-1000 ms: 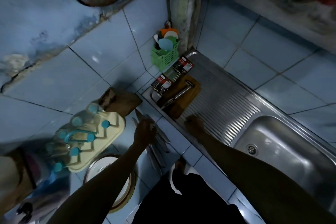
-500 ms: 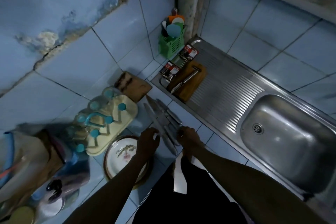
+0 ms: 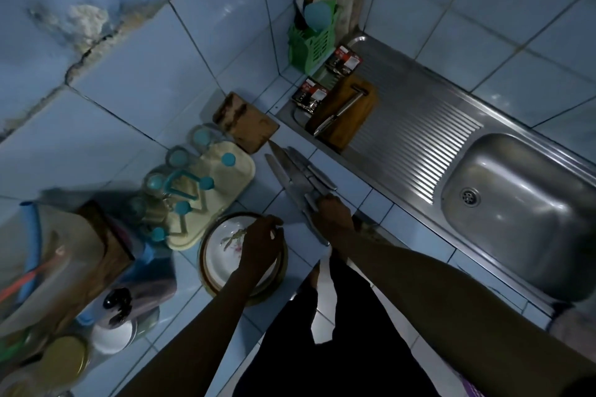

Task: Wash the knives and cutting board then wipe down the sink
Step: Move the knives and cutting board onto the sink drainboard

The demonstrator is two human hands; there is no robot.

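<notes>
Vs half a second back: our right hand (image 3: 332, 219) was just touching the near end of the knives (image 3: 298, 179); now it sits on them with fingers wrapped over the handle end. Our left hand (image 3: 263, 240) has pulled back off the knives and now sits over the rim of the plates (image 3: 219, 255). A second ago the left was on the knives and the right was up on the drainboard. The knives themselves have barely shifted.

Hands are apart. The right grips the knife bundle at the handles, blades fanned away from us on the tiled counter (image 3: 348, 184), tips reaching toward the small wooden block (image 3: 246, 122). The left is loosely curled above the plate stack; we cannot tell if it actually pinches anything.

The cutting board (image 3: 346, 116) lies on the far end of the steel drainboard (image 3: 412, 138), well beyond both hands, with one more knife (image 3: 340, 113) lying across it and two small packets (image 3: 319, 87) beside it. The sink (image 3: 522, 209) basin is to the right of our right forearm.

A cream drying rack (image 3: 209, 193) with glasses sits left of the knives, and a green utensil caddy (image 3: 314, 39) is in the corner.
</notes>
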